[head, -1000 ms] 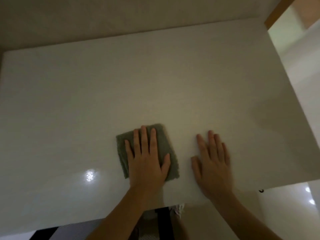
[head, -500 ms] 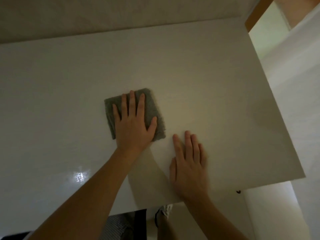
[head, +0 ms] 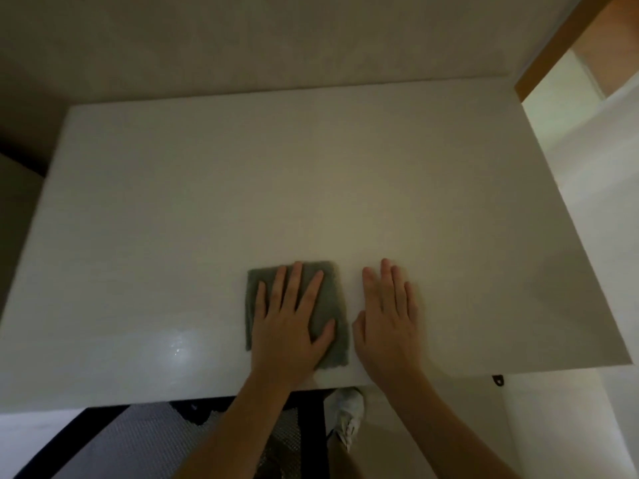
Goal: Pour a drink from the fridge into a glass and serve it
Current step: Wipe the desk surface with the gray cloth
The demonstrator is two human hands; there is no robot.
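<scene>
A folded grey-green cloth lies flat on the glossy white table, near its front edge. My left hand presses down on the cloth with its fingers spread, not gripping it. My right hand rests flat on the bare tabletop just to the right of the cloth, fingers together, holding nothing. No glass, drink or fridge is in view.
The table's far edge meets a pale wall. A wooden door frame stands at the upper right. Below the front edge I see a dark mat and a white shoe on the floor.
My left hand has drawn the cloth back toward the table's front edge after pushing it away. My right hand stays flat beside it.
</scene>
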